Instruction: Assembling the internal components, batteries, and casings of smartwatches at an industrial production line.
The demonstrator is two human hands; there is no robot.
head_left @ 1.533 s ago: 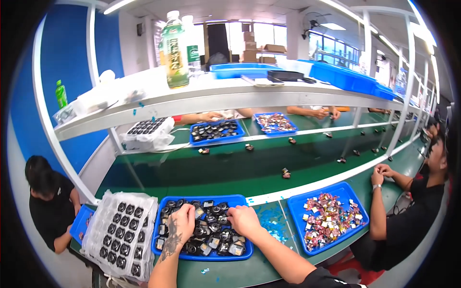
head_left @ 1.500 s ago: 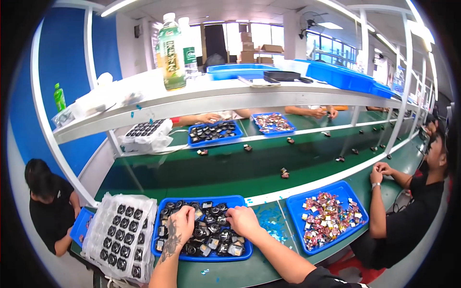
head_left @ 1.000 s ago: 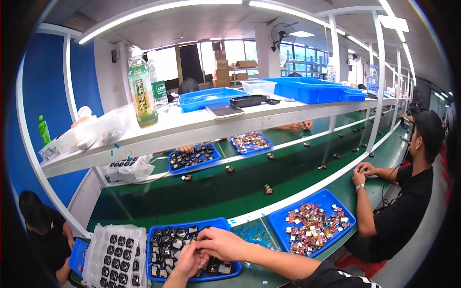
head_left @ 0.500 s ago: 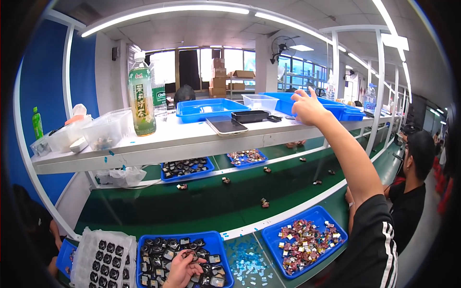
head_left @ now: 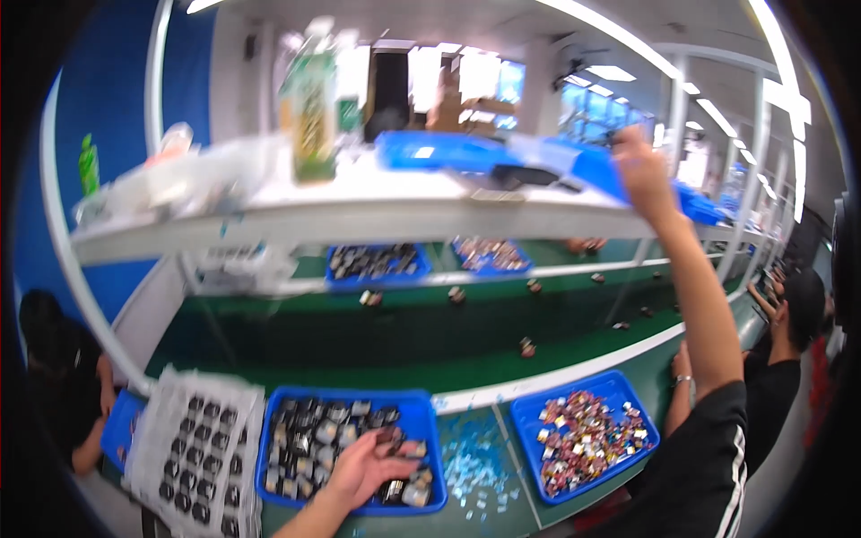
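Note:
My left hand is over a blue tray filled with small black camera-like modules. Its palm is partly turned up, and a small dark reddish part sits between the thumb and fingers. My right arm reaches up to the white shelf, where my right hand is raised in front of a blue bin. Its fingers are drawn together around something small and dark, blurred by motion. On the right of the bench, another blue tray holds many small reddish, gold and white parts.
White foam-like trays of black modules stand at the left. Small blue film pieces lie scattered between the blue trays. A tall drink bottle stands on the shelf. Loose parts dot the green belt. People sit at both sides.
The view has shifted, so the scene sits farther right and blurs. My right hand's fingers, spread before, have come together above the shelf. My left hand stays over the tray, its fingers more extended.

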